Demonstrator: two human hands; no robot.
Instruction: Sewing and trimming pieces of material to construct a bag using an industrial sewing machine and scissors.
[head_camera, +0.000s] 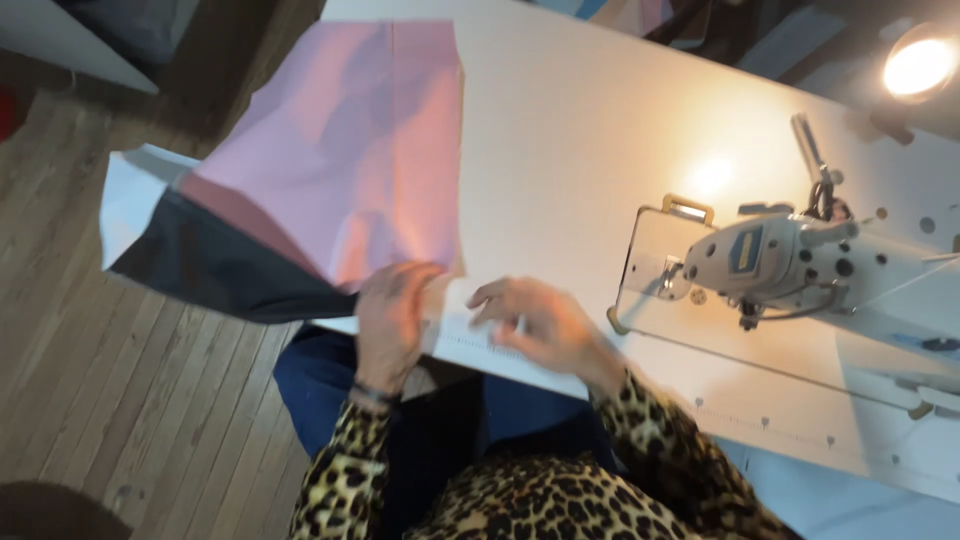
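Both hands (390, 320) (535, 322) touch pink fabric's (350, 160) near edge

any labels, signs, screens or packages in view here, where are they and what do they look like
label plate: on the side of the white sewing machine head, right of the hands; small upright rectangle, blue with a yellowish patch; print too blurred to make out
ruler markings: printed along the near edge of the white table, between the left hand and right hand; thin dotted line
no screens, signs or packages in view
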